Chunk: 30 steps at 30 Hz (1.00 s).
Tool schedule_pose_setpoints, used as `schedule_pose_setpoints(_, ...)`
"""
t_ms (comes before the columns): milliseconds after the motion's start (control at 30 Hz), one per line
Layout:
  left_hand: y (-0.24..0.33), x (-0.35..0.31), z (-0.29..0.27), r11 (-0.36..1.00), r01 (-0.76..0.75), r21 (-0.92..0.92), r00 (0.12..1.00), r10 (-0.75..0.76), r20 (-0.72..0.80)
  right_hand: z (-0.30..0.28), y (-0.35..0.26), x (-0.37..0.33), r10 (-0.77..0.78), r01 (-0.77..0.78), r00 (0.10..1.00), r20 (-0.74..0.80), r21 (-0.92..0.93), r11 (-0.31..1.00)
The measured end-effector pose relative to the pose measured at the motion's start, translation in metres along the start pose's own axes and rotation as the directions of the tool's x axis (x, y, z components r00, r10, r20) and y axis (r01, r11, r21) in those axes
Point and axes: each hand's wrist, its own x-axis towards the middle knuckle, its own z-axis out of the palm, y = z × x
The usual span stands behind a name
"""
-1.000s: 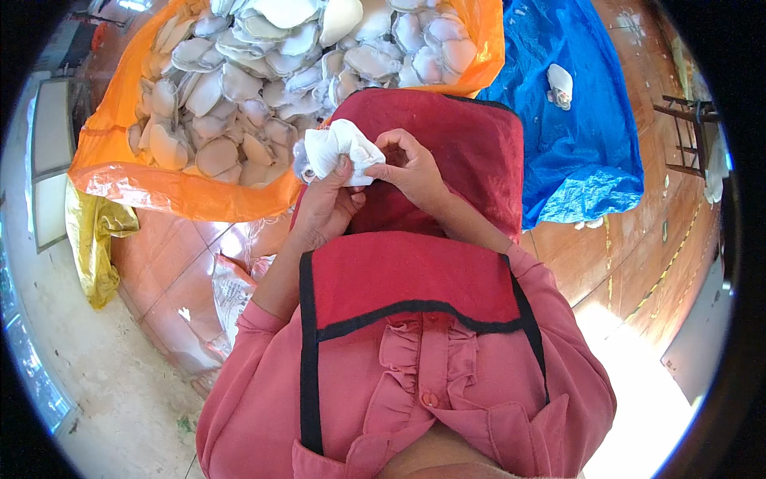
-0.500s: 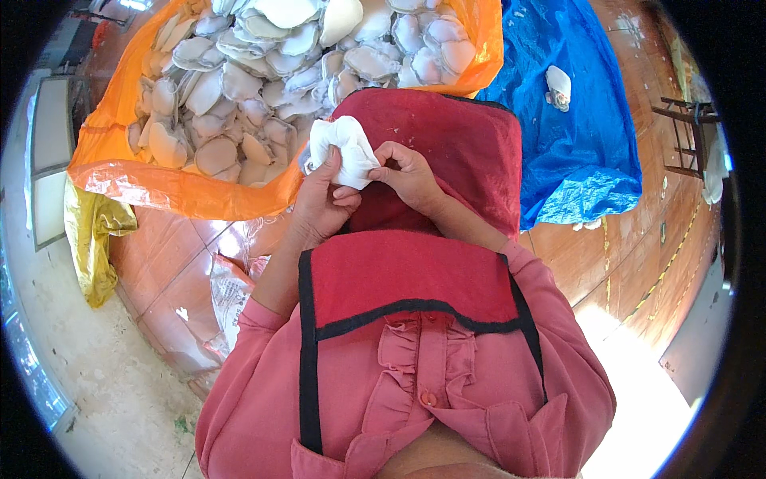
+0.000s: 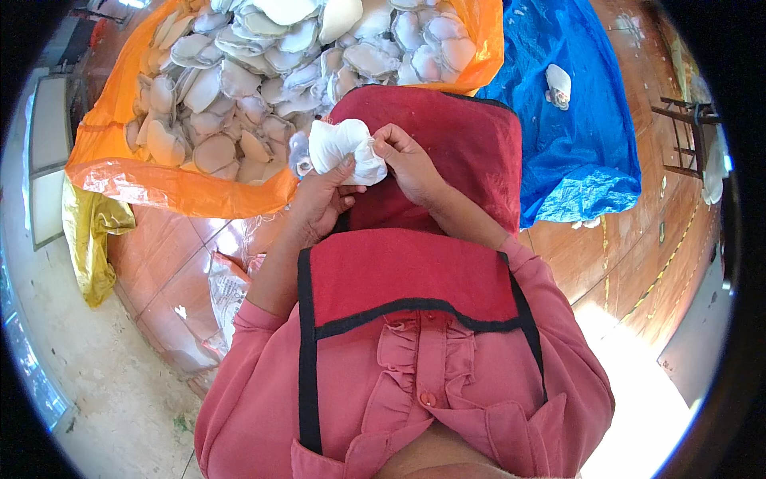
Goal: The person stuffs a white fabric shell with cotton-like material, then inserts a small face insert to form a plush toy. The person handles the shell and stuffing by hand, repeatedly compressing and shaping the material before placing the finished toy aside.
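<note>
A puffy white cloth piece (image 3: 345, 148) is held between my hands above the red apron over my lap. A grey fuzzy bit (image 3: 300, 153) sticks out at its left end. My left hand (image 3: 325, 195) grips it from below, thumb lying on the cloth. At its right edge, my right hand (image 3: 405, 166) pinches the gathered rim between thumb and fingers. The red apron (image 3: 455, 160) spreads beneath both hands.
An orange sheet sack (image 3: 183, 191) at the far left holds a heap of flat, rounded grey-white cloth pieces (image 3: 215, 152). To the right lies a blue sheet (image 3: 586, 152) with one small white piece (image 3: 558, 86) on it. A yellow sack (image 3: 92, 247) lies left, a wooden stool (image 3: 688, 136) stands right.
The white piece has turned and stretched a little to the right, and more of the grey bit shows at its left end. Both hands keep hold of it.
</note>
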Motion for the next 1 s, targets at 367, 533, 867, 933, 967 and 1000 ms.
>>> schedule_pose_setpoints(367,-0.008,0.005,-0.006,0.998,0.01,-0.061,0.995,-0.004,0.102,0.012,0.014,0.007,-0.071,0.092,0.985,-0.159,0.125,0.988)
schedule_pose_setpoints(533,-0.01,0.006,-0.003,0.992,-0.013,-0.124,0.999,0.017,0.03,0.01,0.014,-0.002,0.008,0.005,0.995,-0.1,0.128,0.992)
schedule_pose_setpoints(867,-0.007,0.011,-0.015,0.958,0.098,-0.27,0.968,-0.029,0.249,0.016,0.019,0.003,-0.125,0.099,0.968,-0.216,-0.126,0.987)
schedule_pose_setpoints(933,-0.007,0.012,-0.02,0.94,0.152,-0.305,0.943,-0.046,0.328,0.018,0.021,0.005,-0.077,0.043,0.971,-0.227,-0.149,0.988)
schedule_pose_setpoints(967,-0.008,0.013,-0.023,0.931,0.156,-0.332,0.928,-0.023,0.371,0.02,0.021,0.006,-0.053,0.016,0.971,-0.232,-0.16,0.987)
schedule_pose_setpoints(1000,-0.011,0.015,-0.026,0.92,0.161,-0.358,0.911,0.001,0.413,0.021,0.024,0.006,-0.049,0.019,0.974,-0.222,-0.136,0.991)
